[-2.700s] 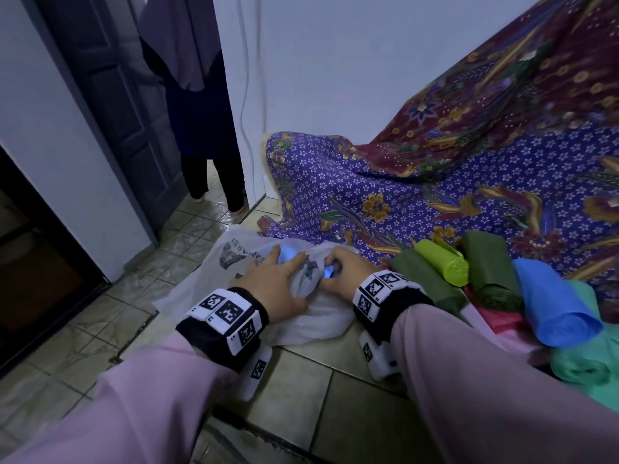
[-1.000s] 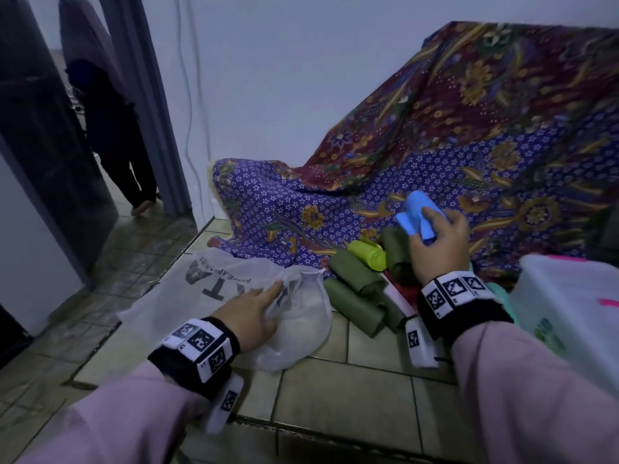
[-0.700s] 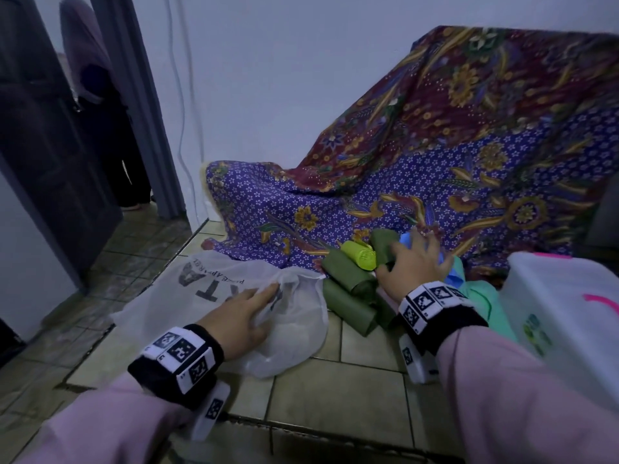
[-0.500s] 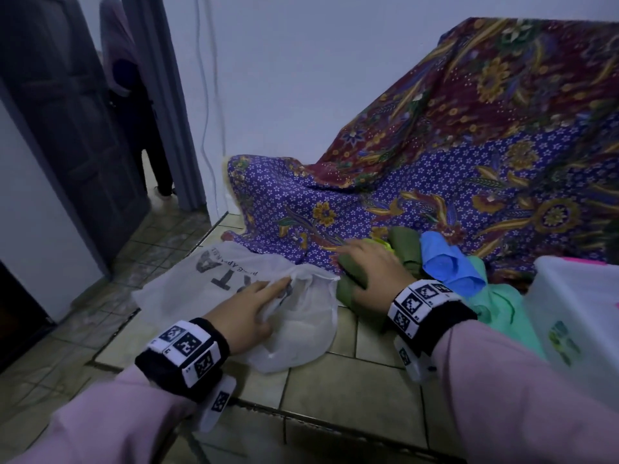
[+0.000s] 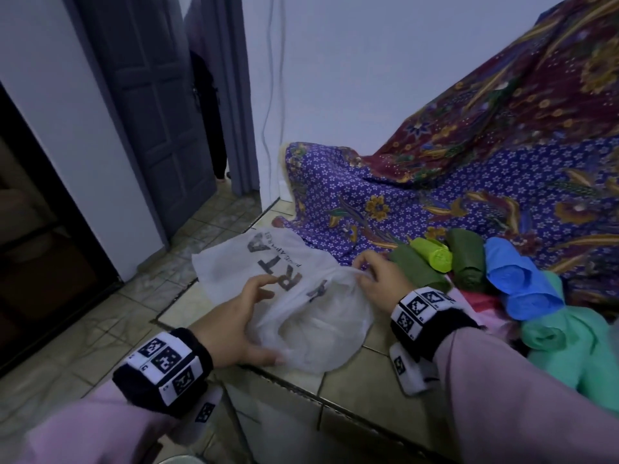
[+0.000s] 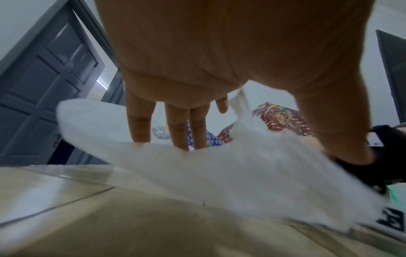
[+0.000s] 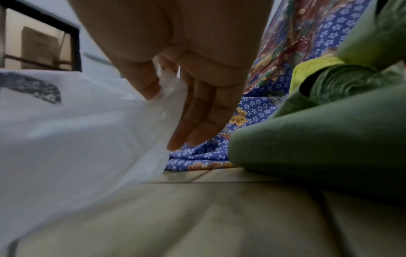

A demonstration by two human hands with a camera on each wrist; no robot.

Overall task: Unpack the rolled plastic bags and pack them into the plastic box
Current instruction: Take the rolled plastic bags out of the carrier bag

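A white printed carrier bag (image 5: 294, 316) lies crumpled on the tiled floor. My left hand (image 5: 264, 318) is on its near side, with straight fingers (image 6: 139, 125) touching the film and the thumb along the bag's near edge. My right hand (image 5: 363, 271) pinches the bag's far right rim between thumb and forefinger (image 7: 162, 83). To the right lies a pile of rolled bags: a dark green roll (image 5: 415, 267), a lime roll (image 5: 433, 254), another dark green roll (image 5: 469, 259), a blue roll (image 5: 516, 279), a teal roll (image 5: 569, 339) and some pink plastic (image 5: 479, 303). The plastic box is out of view.
A purple and maroon patterned cloth (image 5: 435, 182) drapes from the wall down to the floor behind the rolls. A grey door (image 5: 150, 105) stands ajar at the left, with a person (image 5: 207, 112) partly visible behind it. A step edge (image 5: 301, 393) runs just below my hands.
My right hand set the blue roll down on the pile, then moved left and took hold of the white bag's rim. The view swung left, so the plastic box left the frame.
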